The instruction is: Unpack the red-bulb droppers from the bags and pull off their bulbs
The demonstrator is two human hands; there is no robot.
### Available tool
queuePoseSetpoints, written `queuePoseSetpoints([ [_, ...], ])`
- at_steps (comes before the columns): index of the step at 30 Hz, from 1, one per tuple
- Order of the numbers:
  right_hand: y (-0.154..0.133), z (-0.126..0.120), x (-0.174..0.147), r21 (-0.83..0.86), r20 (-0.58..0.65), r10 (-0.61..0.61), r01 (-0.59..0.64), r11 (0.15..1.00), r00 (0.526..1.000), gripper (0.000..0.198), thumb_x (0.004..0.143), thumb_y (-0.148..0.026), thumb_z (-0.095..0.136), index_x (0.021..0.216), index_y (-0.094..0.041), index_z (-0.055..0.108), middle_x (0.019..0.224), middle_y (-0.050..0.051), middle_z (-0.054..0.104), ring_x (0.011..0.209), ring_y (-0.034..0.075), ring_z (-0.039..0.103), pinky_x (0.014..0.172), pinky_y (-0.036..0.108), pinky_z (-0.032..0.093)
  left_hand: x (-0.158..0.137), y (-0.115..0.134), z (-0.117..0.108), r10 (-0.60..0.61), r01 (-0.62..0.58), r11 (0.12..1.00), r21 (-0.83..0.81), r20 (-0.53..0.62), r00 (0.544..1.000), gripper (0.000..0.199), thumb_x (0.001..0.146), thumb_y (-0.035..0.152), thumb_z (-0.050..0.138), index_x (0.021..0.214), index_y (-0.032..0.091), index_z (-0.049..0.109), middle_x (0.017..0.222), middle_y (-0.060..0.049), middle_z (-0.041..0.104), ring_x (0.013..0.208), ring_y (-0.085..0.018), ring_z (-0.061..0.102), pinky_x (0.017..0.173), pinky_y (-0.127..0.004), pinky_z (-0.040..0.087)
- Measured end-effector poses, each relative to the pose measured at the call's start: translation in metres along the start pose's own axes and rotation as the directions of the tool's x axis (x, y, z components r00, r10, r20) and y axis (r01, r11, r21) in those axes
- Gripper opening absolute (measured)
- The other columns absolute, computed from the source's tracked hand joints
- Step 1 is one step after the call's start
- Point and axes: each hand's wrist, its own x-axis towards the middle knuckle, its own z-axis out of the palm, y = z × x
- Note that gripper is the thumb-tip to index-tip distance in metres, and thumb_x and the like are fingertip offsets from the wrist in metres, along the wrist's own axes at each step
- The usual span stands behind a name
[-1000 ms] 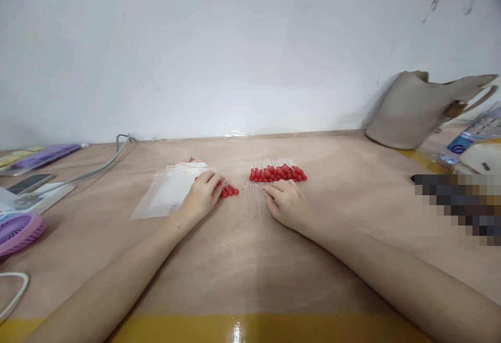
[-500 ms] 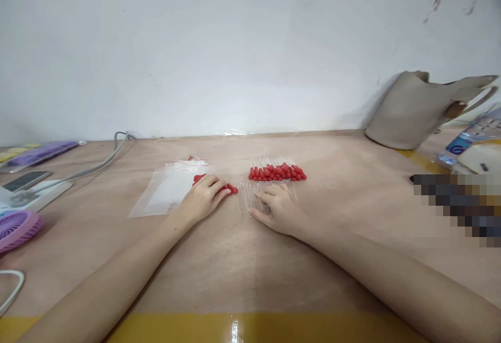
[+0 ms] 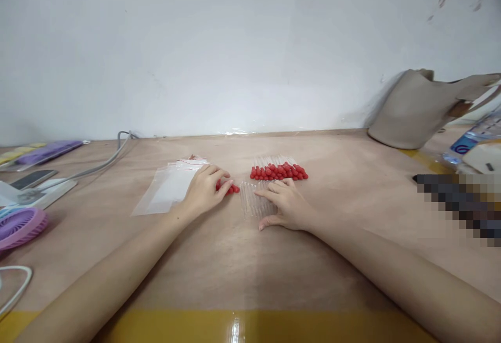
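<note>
Thin clear glass tubes (image 3: pixel 254 202) lie side by side in a row on the table. My right hand (image 3: pixel 287 204) rests over their right part, fingers spread and thumb apart on the tabletop. Left of the row, my left hand (image 3: pixel 205 189) is curved over a small group of red rubber bulbs (image 3: pixel 234 189). Its thumb and fingertips are apart, and the palm side is hidden. Behind the tubes, more tubes (image 3: pixel 274 161) carry red rubber bulbs (image 3: pixel 278 171) on their near ends, lying close together in a pile.
Clear zip bags (image 3: pixel 156 197) lie left of my left hand. Further left are a grey cable (image 3: pixel 99 166), a phone (image 3: pixel 33 179), a purple fan (image 3: pixel 23 228) and a purple packet (image 3: pixel 49 154). A beige bag (image 3: pixel 407 110) and a bottle (image 3: pixel 465 147) stand at the right.
My left hand has shifted slightly, its thumb and fingers opening over the red bulbs. My right hand has moved a little right and nearer, its thumb coming off the tubes. The view shifted slightly.
</note>
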Motion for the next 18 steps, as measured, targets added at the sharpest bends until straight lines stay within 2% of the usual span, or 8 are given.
queuePoseSetpoints([
  [5,0.003,0.006,0.003,-0.059,-0.019,0.059,-0.06,0.996,0.998,0.082,0.059,-0.077,0.047,0.116,-0.018,0.055,0.091,0.008,0.061,0.081,0.02,0.05,0.076,0.034,0.025,0.026,0.01,0.009,-0.066,0.075,0.996,-0.038,0.186,0.98,0.027,0.081,0.04,0.049,0.082,0.018,0.066,0.086,-0.006,0.063,0.085,-0.021,0.056,0.08,-0.034,0.042],
  [8,-0.002,0.007,0.003,-0.069,-0.023,0.084,-0.085,0.994,0.996,0.083,0.059,-0.078,0.046,0.116,-0.018,0.055,0.092,0.009,0.061,0.082,0.021,0.051,0.077,0.035,0.025,0.046,0.016,0.018,-0.209,0.232,0.972,-0.029,0.329,0.921,0.035,0.079,0.048,0.048,0.083,0.019,0.067,0.089,-0.007,0.065,0.088,-0.023,0.058,0.081,-0.032,0.042],
  [10,-0.005,0.006,0.002,-0.067,-0.041,0.094,-0.097,0.993,0.995,0.084,0.059,-0.078,0.046,0.115,-0.017,0.055,0.092,0.01,0.062,0.082,0.021,0.051,0.077,0.035,0.025,0.057,0.019,0.025,-0.283,0.316,0.948,-0.018,0.404,0.87,0.04,0.077,0.054,0.047,0.081,0.02,0.067,0.084,-0.006,0.067,0.081,-0.021,0.061,0.074,-0.03,0.044],
  [13,-0.008,0.005,0.0,-0.052,-0.084,0.095,-0.1,0.994,0.992,0.077,0.063,-0.076,0.047,0.111,-0.016,0.058,0.092,0.01,0.062,0.082,0.02,0.051,0.077,0.034,0.026,0.067,0.021,0.035,-0.33,0.374,0.928,-0.003,0.462,0.823,0.045,0.073,0.06,0.047,0.075,0.02,0.067,0.072,-0.004,0.068,0.067,-0.02,0.062,0.063,-0.027,0.045],
  [18,-0.01,0.004,-0.005,-0.06,-0.135,0.074,-0.083,0.995,0.988,0.064,0.069,-0.071,0.048,0.097,-0.017,0.063,0.085,0.007,0.062,0.077,0.018,0.05,0.075,0.033,0.026,0.073,0.024,0.042,-0.355,0.404,0.915,0.009,0.496,0.792,0.041,0.072,0.058,0.05,0.073,0.02,0.066,0.07,-0.004,0.068,0.066,-0.019,0.061,0.061,-0.026,0.045],
])
